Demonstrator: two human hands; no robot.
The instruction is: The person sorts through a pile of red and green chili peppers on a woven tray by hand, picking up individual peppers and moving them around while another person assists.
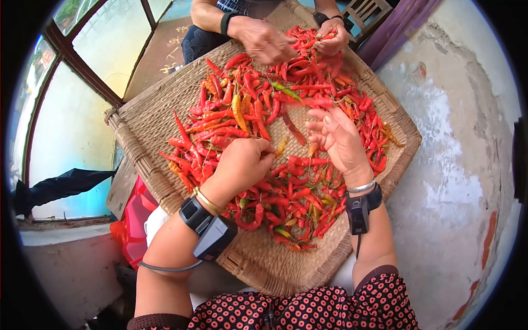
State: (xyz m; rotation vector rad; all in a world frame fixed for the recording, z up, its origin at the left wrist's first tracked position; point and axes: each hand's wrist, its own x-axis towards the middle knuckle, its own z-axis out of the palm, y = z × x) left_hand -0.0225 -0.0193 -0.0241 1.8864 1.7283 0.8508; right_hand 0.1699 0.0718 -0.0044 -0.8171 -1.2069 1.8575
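My left hand [246, 163] is closed in a pinch over the middle of the woven tray [148, 121]; whatever the fingertips hold is hidden. Just beyond them lies a small yellowish chili [281, 146]. To the right, my right hand [342, 144] is turned palm inward, fingers loosely curled and apart. A motion-blurred red chili [308, 102] shows right at its fingertips. Red chilies [220, 118] are heaped at the far side and left of the tray, and another spread of red chilies [291, 192] lies nearer me, with a few yellow and green ones among them.
Across the tray, another person's hands [264, 41] work over the far chilies, one blurred. A rough plastered wall [440, 137] borders the right side. Framed window panes [69, 124], a dark folded cloth [66, 190] and a red bag [137, 223] are at left.
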